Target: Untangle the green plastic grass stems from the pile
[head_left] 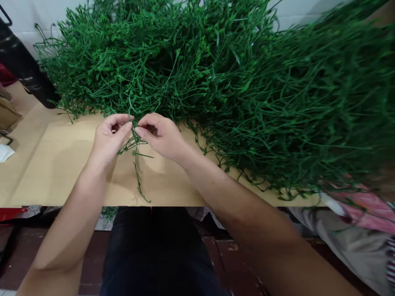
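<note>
The green sprig point(135, 144) is up between the two hands, just in front of the heap point(185, 61), its thin stems hanging below the fingertips and one long strand trailing toward the near edge of the tabletop point(68, 164). The left hand point(112, 131) pinches it between thumb and forefinger; the right hand point(162, 135) grips it the same way from the other side, the fingertips of both nearly meeting. Beyond the hands, the heap of similar green stems runs along the back of the tabletop and sweeps down to the right, leaving a tapering strip of tan surface between it and the right forearm. To the left of the left hand, a broader stretch of the tabletop shows, giving the most sideways room. The near edge runs straight across below the hands, with both forearms reaching over it. Past the left hand, a black flask point(29, 68) leans at the heap's left end; it carries pale lettering too small to read. Farther left are a brown box point(8, 111) and a white scrap point(5, 152). Behind the heap is a pale wall point(296, 12). Well to the right of the hands, pink cloth point(367, 207) lies beside the tabletop's near corner.
</note>
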Tool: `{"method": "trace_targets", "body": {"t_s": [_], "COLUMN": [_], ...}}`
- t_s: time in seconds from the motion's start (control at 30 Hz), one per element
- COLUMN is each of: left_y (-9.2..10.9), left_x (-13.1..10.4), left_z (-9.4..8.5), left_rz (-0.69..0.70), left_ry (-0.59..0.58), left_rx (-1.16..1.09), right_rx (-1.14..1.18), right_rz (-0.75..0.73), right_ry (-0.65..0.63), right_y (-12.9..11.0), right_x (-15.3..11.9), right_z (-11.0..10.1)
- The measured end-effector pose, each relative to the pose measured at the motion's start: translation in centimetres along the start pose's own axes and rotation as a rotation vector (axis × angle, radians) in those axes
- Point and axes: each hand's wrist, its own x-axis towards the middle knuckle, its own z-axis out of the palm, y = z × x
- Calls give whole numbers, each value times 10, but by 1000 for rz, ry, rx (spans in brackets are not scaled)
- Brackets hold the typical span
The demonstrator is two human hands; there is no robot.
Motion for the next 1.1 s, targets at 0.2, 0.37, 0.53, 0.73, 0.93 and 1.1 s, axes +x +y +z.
{"method": "trace_targets", "body": {"t_s": [0.2, 0.37, 0.53, 0.73, 0.93, 1.1], "left_y": [4, 3, 0, -2, -4, -5], "left_x": [-2, -3, 0, 1, 1, 3], "left_z": [4, 6, 6, 5, 5, 5], "left_rz": [-28, -49, -7, 54, 86, 167], "left_ry": [-78, -129, -176, -199, -209, -70], "left_rx": [32, 14, 12, 54, 74, 126], "right_rx": [48, 106, 62, -295, -404, -280], "right_rz": [23, 3, -38, -93, -50, -76], "right_ry": [70, 18, 70, 106, 198, 179], "right_y": [-4, -1, 3, 4, 2, 2], "right_x": [-4, -10, -12, -14, -16, -15], "right_z": [1, -5, -11, -7, -3, -4]}}
